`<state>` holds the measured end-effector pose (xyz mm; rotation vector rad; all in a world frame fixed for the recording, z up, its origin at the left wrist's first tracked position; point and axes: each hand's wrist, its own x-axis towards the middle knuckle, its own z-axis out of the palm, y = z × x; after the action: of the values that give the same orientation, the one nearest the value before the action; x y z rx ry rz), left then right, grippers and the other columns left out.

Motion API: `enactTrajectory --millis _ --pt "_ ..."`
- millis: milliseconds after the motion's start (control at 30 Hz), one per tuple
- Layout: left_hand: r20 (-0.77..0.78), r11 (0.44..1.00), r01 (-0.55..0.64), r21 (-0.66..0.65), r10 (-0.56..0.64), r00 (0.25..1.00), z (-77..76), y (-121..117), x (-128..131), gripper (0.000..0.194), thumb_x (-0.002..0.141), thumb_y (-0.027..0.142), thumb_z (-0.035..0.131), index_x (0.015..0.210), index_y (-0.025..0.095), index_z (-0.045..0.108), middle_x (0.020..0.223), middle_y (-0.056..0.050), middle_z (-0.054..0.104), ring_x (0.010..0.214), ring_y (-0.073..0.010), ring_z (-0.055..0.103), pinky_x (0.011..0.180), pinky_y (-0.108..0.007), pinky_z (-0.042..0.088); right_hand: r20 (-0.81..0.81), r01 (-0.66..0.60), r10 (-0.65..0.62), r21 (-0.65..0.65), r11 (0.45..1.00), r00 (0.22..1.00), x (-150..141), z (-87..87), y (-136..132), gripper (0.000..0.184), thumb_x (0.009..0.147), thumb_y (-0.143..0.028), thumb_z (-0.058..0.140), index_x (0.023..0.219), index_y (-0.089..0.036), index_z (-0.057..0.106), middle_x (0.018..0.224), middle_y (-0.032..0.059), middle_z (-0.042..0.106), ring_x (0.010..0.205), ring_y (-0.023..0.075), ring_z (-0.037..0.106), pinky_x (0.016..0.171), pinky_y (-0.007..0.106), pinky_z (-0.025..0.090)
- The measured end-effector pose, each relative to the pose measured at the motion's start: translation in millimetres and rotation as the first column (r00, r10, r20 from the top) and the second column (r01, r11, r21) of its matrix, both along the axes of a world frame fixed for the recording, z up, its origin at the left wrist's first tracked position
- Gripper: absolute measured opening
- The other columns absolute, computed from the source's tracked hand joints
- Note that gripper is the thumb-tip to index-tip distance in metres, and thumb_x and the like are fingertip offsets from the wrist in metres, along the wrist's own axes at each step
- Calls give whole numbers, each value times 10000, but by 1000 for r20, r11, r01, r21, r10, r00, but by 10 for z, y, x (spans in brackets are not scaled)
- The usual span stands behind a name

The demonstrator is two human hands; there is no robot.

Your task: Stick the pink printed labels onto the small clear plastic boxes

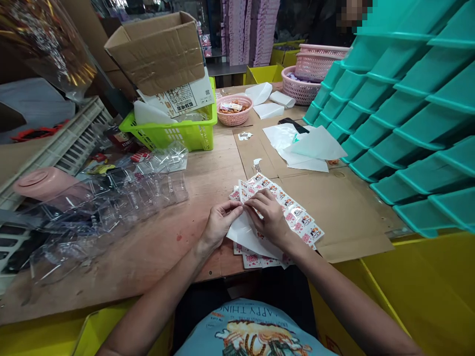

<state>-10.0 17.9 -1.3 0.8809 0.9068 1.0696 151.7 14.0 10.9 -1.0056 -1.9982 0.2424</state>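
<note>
A glossy sticker sheet (299, 213) with rows of small cartoon figures lies on a stack of pink-patterned sheets (256, 260) at the table's front edge. Its near left part shows plain white backing paper (249, 238). My left hand (221, 221) is closed, thumb and forefinger pinching the left edge of the sheet. Right beside it, my right hand (269, 216) lies over the sheet, its fingers bent and pinching at the same edge. The fingertips of both hands nearly meet, and what exactly lies between them is partly hidden.
Clear plastic trays (148, 193) lie on the left near a pink container (50, 183). Behind stand a lime-green basket (178, 132) with a cardboard box (159, 54) and a pink basket (234, 116). White papers (315, 146) lie beside stacked teal bins (401, 123). Yellow bins (426, 277) stand below.
</note>
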Motion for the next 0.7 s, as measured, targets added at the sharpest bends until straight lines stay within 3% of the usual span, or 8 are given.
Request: enactTrajectory --millis 233,467,600,700 --pt "-49 999 -9 -32 8 999 -15 -11 11 281 663 340 831 832 139 731 757 -17 710 635 -101 587 628 -223 455 -224 122 -157 -161 979 962 36 -74 139 205 948 -206 477 760 -210 557 720 34 597 711 195 537 681 351 451" --pt "-5 1000 -11 -18 11 1000 -22 -4 -15 262 677 328 823 843 152 720 797 -4 706 683 -99 591 673 -220 463 -36 -35 33 -42 998 999 24 -10 12 126 928 -164 528 887 -208 638 847 78 667 835 234 522 803 419 447" --pt "-74 999 -9 51 13 997 -64 -8 -18 251 695 327 812 837 138 725 777 -7 698 675 -93 585 646 -203 455 -148 14 -45 -203 979 988 -15 -51 29 136 891 -183 560 766 -205 607 748 46 614 765 211 507 771 387 438" --pt "-79 999 4 46 0 997 -75 -13 -14 265 697 341 810 834 133 718 765 -9 694 646 -87 577 617 -198 447 -234 46 -120 -301 953 965 9 -106 110 183 921 -219 514 745 -197 561 695 20 578 668 172 521 632 313 436"
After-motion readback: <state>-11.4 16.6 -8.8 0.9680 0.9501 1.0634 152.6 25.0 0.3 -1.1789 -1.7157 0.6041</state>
